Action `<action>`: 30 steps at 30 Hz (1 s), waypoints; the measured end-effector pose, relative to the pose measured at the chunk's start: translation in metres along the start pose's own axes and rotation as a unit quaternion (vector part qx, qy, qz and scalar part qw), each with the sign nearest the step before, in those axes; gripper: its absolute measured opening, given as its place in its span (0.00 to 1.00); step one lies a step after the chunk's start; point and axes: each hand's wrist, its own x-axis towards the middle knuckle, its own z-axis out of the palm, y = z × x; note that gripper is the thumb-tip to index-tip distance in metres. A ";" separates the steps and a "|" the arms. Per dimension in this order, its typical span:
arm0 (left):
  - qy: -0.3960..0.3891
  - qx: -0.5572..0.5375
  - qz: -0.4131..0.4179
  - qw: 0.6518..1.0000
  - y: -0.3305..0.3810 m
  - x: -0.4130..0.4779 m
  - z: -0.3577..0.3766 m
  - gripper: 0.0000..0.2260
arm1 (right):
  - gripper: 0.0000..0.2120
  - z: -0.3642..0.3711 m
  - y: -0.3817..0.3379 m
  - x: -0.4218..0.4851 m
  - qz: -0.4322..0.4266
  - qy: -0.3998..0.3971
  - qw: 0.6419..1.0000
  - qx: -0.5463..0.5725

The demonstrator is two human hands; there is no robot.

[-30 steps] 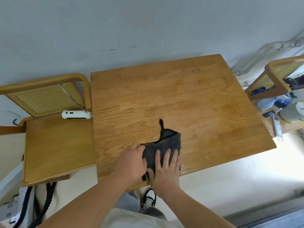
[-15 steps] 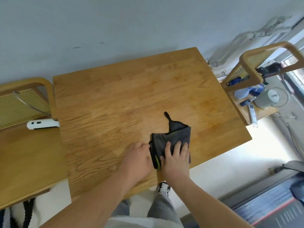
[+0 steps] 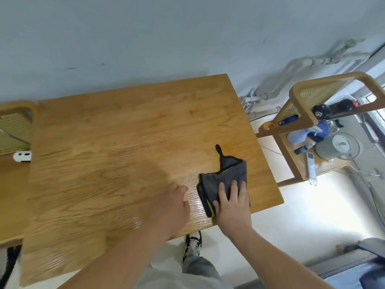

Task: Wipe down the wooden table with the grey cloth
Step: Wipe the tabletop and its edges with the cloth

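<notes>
- Since a second ago, the folded grey cloth with a green edge (image 3: 226,180) has slid from the middle of the near edge toward the near right corner, and the left hand (image 3: 170,207) has come off it.
- At far left, a white oblong device (image 3: 22,156) lies on a wooden chair seat.
- Square light-wood table (image 3: 116,142) stands against a pale grey wall (image 3: 145,38); its top is bare apart from the cloth.
- Left hand rests on the wood just beside the cloth, fingers loosely curled, holding nothing.
- Right hand (image 3: 232,207) presses flat on the cloth, fingers spread.
- At right, a cane-backed wooden chair (image 3: 308,97) holds clutter, including a round grey container (image 3: 335,149).
</notes>
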 end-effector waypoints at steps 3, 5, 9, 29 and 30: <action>0.004 -0.038 -0.005 0.999 0.013 0.006 0.009 0.18 | 0.29 0.008 -0.026 -0.019 -0.101 0.004 0.995 0.007; 0.010 -0.046 -0.003 0.999 0.017 0.009 0.011 0.18 | 0.28 0.015 -0.016 -0.027 -0.209 0.002 0.978 0.005; -0.004 -0.023 0.003 1.000 0.027 0.014 0.011 0.16 | 0.26 -0.003 0.047 -0.007 -0.296 0.014 0.955 -0.020; -0.091 0.341 0.177 0.919 0.076 0.045 0.079 0.29 | 0.07 -0.042 0.162 0.027 0.159 -0.012 0.946 0.283; -0.085 0.352 0.185 0.913 0.068 0.052 0.071 0.29 | 0.04 -0.041 0.162 0.030 0.182 -0.041 0.939 0.289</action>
